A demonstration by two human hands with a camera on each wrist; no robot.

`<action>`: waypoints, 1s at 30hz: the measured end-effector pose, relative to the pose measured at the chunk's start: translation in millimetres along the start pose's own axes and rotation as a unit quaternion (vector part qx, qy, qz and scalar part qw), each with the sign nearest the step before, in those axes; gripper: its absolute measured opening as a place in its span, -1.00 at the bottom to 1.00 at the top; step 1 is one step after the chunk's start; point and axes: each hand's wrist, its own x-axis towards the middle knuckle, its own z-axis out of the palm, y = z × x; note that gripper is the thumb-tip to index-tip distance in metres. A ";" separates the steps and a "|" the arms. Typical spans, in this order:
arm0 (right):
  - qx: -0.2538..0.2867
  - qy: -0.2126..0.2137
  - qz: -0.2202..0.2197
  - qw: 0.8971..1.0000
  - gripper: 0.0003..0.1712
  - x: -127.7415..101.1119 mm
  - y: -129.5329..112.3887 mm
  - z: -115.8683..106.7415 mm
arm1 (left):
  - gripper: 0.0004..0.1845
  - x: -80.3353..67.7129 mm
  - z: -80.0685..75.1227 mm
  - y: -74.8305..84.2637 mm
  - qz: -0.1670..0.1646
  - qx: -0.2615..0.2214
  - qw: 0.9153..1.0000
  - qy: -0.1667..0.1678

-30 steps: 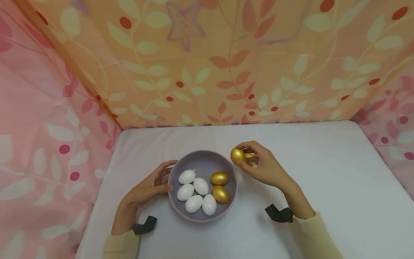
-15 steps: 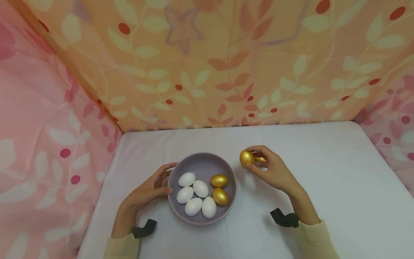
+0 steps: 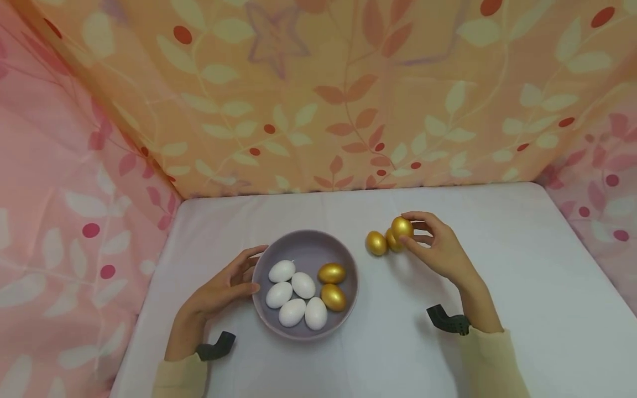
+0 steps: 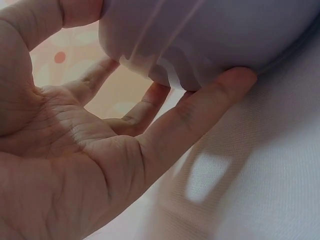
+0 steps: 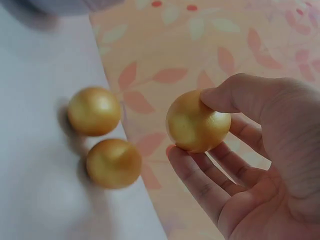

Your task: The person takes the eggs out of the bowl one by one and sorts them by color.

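Gold egg (image 3: 401, 227), unmarked, between fingers (image 5: 202, 182)

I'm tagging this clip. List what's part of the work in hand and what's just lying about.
In the work:
right hand pinching a gold egg
two gold eggs on the table
two gold eggs in the bowl
bowl, touched by the left hand

Lying about:
five white eggs in the bowl
floral cloth
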 end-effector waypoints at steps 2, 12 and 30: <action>-0.011 0.004 0.001 1.000 -0.43 0.6 4.8 -1.4 | -0.14 -0.1 -0.6 -0.6 -0.003 -0.002 1.000 0.001; -0.062 0.029 0.040 0.997 -0.46 1.9 24.3 -6.5 | -0.13 -0.8 0.4 1.1 -0.009 -0.007 1.000 0.004; -0.114 0.023 0.072 0.991 -0.46 2.1 48.4 -1.8 | -0.14 -0.4 0.0 2.3 -0.021 -0.011 1.000 0.007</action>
